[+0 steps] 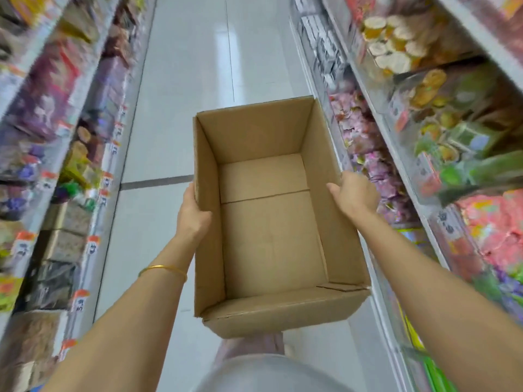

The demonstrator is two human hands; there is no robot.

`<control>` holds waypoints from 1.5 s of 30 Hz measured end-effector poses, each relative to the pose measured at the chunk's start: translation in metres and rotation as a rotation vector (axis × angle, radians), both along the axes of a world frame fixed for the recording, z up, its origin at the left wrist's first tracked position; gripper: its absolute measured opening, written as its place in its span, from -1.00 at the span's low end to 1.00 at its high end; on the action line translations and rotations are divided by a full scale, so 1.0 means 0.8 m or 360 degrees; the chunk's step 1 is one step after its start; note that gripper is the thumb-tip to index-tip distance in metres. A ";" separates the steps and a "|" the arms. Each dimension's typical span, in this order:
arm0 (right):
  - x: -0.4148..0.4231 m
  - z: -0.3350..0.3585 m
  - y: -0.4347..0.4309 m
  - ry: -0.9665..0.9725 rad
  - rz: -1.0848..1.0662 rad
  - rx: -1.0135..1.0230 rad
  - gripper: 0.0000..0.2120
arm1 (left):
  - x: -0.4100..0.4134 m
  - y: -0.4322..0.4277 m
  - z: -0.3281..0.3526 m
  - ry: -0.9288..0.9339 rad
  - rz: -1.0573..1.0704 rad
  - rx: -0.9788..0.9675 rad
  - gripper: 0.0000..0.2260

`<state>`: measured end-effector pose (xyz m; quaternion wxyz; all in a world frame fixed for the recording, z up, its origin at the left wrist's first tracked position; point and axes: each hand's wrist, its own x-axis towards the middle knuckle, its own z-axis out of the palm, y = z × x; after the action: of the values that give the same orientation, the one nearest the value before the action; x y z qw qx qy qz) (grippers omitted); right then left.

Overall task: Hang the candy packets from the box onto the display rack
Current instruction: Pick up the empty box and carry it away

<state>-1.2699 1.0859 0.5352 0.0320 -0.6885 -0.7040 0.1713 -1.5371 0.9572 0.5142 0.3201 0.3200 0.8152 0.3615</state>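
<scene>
One cardboard box carried above aisle floor, gripped on both long walls so it stayed level, open top facing up. Left hand clamped on left wall, thumb over rim; right hand clamped on right wall likewise. Box interior seen bare: zero candy packets counted inside, so hanging judged done or box being taken away. Two hands, one gold bangle on left wrist. Stocked shelves on both sides, blurred; display rack not identifiable
</scene>
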 end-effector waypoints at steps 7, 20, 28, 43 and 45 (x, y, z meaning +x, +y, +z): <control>-0.144 0.005 0.372 0.0035 -0.0091 -0.0001 -0.70 | -0.147 0.384 0.002 -0.0065 -0.0075 0.0115 -0.36; -0.389 0.004 1.057 0.0082 -0.0140 0.0028 -0.74 | -0.402 1.074 0.001 -0.0023 -0.0073 0.0046 -0.31; -0.554 -0.007 1.444 0.0054 -0.0037 0.0021 -0.78 | -0.561 1.450 -0.017 -0.0070 -0.0025 0.0003 -0.32; -0.782 -0.326 2.041 -0.0005 -0.0153 -0.0358 -0.74 | -0.767 2.051 -0.299 -0.0141 -0.0038 -0.0322 -0.37; -0.803 -0.422 2.097 -0.0064 -0.0216 -0.0408 -0.73 | -0.784 2.108 -0.396 -0.0183 -0.0048 -0.0346 -0.37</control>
<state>-1.9119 2.7636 0.1973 -0.0587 -0.7362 -0.6287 0.2435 -2.1645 2.6432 0.1977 0.4046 0.2742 0.8250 0.2839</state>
